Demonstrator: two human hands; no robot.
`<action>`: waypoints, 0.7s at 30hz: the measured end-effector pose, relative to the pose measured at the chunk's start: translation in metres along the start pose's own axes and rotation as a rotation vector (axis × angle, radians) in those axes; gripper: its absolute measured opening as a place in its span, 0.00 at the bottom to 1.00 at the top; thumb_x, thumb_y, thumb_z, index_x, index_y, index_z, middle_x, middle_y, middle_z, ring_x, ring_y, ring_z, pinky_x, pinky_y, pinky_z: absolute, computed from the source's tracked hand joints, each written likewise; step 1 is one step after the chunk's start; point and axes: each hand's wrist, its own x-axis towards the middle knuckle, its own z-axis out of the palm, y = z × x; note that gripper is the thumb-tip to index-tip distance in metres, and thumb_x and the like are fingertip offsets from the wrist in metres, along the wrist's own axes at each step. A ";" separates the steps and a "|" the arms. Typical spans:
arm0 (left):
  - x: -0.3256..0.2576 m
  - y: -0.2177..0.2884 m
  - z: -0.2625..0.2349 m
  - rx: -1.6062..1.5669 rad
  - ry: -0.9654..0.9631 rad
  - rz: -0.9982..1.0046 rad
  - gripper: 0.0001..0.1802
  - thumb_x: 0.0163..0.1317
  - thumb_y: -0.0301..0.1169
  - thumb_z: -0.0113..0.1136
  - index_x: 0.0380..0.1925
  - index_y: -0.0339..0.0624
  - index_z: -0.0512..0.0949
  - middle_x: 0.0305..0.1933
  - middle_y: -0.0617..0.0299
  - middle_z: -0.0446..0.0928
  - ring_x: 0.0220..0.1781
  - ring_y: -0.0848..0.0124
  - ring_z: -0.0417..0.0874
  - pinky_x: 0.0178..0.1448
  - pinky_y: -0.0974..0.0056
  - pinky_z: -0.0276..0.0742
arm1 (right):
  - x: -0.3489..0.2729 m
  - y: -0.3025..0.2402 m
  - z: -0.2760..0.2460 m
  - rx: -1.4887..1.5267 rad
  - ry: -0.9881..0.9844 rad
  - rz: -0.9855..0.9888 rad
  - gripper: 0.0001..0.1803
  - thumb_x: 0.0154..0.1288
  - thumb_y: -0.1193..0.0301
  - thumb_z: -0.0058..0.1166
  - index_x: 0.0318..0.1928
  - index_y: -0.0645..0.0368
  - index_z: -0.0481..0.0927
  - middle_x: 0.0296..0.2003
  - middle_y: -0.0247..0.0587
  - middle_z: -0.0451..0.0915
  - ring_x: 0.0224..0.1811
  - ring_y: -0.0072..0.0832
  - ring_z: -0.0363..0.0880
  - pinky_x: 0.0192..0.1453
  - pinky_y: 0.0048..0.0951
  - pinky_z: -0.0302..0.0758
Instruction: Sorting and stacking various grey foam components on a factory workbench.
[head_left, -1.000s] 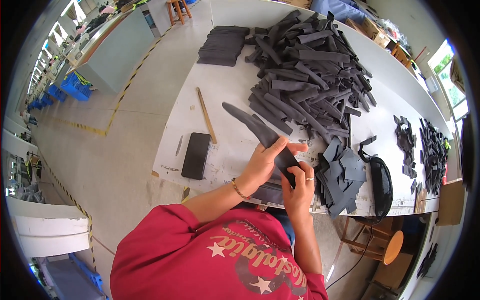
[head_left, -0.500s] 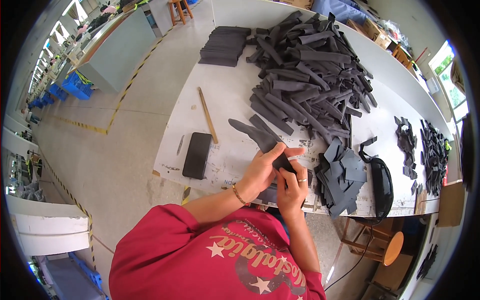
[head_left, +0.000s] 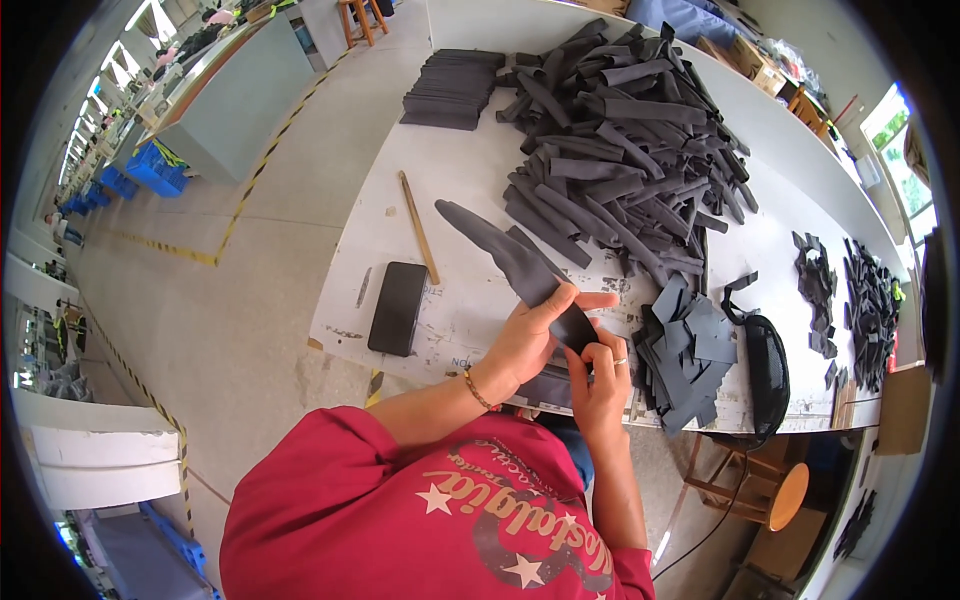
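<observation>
A long dark grey fabric piece (head_left: 505, 250) is held over the table's front edge, one end reaching up and away to the left. My left hand (head_left: 528, 340) grips its middle, thumb on top. Its forefinger points out to the right. At the lower end, my right hand (head_left: 602, 385) pinches the fabric between bent fingers; the fingertips are partly hidden. Beyond my hands lies a big loose heap of similar dark fabric pieces (head_left: 620, 165). A neat row of flat ones (head_left: 453, 90) sits at its left. Flat dark grey cut pieces (head_left: 685, 350) are piled right of my right hand.
On the white table (head_left: 375, 225) at left lie a black phone-like slab (head_left: 397, 310) and a thin wooden stick (head_left: 419, 228). A black mesh object (head_left: 766, 375) with a cable stands at the right edge. More dark scraps (head_left: 868, 310) lie farther right. A wooden stool (head_left: 788, 497) stands below.
The fabric's far end has swung up and left, and more of its width shows. My right hand has moved slightly right along with the lower end.
</observation>
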 end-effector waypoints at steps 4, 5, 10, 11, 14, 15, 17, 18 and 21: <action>0.001 0.002 -0.007 0.011 0.012 0.021 0.11 0.72 0.40 0.53 0.38 0.46 0.71 0.54 0.44 0.79 0.54 0.59 0.81 0.59 0.56 0.77 | 0.004 -0.002 0.006 -0.001 -0.004 -0.025 0.13 0.54 0.82 0.64 0.32 0.62 0.70 0.41 0.49 0.75 0.37 0.45 0.74 0.35 0.40 0.73; 0.001 0.004 -0.007 0.008 0.005 0.023 0.11 0.72 0.40 0.53 0.39 0.44 0.71 0.54 0.43 0.79 0.53 0.58 0.82 0.59 0.56 0.77 | 0.004 -0.003 0.007 -0.013 -0.009 -0.030 0.13 0.54 0.82 0.64 0.32 0.62 0.71 0.41 0.49 0.75 0.37 0.45 0.75 0.36 0.40 0.73; 0.006 0.022 0.000 0.126 0.124 0.082 0.14 0.70 0.40 0.55 0.37 0.40 0.74 0.44 0.49 0.83 0.50 0.60 0.83 0.59 0.57 0.75 | -0.001 -0.006 0.003 -0.050 0.001 0.005 0.13 0.54 0.82 0.65 0.32 0.62 0.71 0.41 0.50 0.76 0.37 0.46 0.76 0.38 0.39 0.74; 0.006 0.023 -0.002 0.228 0.119 0.116 0.16 0.69 0.42 0.57 0.36 0.38 0.76 0.40 0.52 0.84 0.50 0.62 0.83 0.59 0.59 0.75 | -0.002 -0.006 0.003 -0.062 0.015 -0.018 0.13 0.53 0.82 0.66 0.33 0.62 0.71 0.40 0.49 0.75 0.35 0.46 0.76 0.36 0.40 0.74; 0.004 0.017 0.008 0.211 0.116 0.187 0.14 0.70 0.38 0.55 0.32 0.38 0.77 0.34 0.52 0.83 0.52 0.58 0.83 0.61 0.55 0.74 | -0.004 -0.006 0.005 -0.041 0.039 -0.017 0.13 0.53 0.82 0.66 0.34 0.62 0.73 0.40 0.48 0.75 0.36 0.45 0.76 0.36 0.39 0.74; 0.003 0.016 0.009 0.223 0.134 0.190 0.16 0.71 0.39 0.54 0.31 0.37 0.78 0.33 0.53 0.82 0.54 0.58 0.82 0.62 0.55 0.73 | -0.005 -0.005 0.008 -0.042 0.039 -0.019 0.13 0.53 0.82 0.66 0.34 0.62 0.73 0.40 0.48 0.75 0.36 0.45 0.76 0.36 0.39 0.74; 0.003 0.013 0.005 0.224 0.135 0.210 0.17 0.71 0.40 0.54 0.32 0.35 0.78 0.32 0.54 0.82 0.54 0.59 0.82 0.61 0.56 0.73 | -0.006 -0.002 0.015 -0.032 0.079 -0.047 0.13 0.53 0.82 0.66 0.35 0.62 0.74 0.40 0.47 0.75 0.36 0.44 0.77 0.36 0.38 0.75; 0.002 0.012 0.003 0.225 0.139 0.231 0.19 0.71 0.41 0.54 0.33 0.33 0.78 0.32 0.54 0.82 0.54 0.60 0.82 0.60 0.58 0.74 | -0.007 -0.001 0.018 -0.032 0.080 -0.048 0.13 0.53 0.82 0.66 0.35 0.62 0.74 0.40 0.47 0.75 0.36 0.44 0.77 0.36 0.38 0.75; -0.002 0.009 0.001 0.177 0.116 0.183 0.20 0.71 0.41 0.54 0.32 0.32 0.78 0.33 0.52 0.82 0.58 0.58 0.80 0.61 0.57 0.74 | -0.007 -0.004 0.026 -0.013 0.095 -0.063 0.13 0.52 0.83 0.65 0.37 0.62 0.75 0.40 0.47 0.75 0.36 0.43 0.77 0.37 0.39 0.75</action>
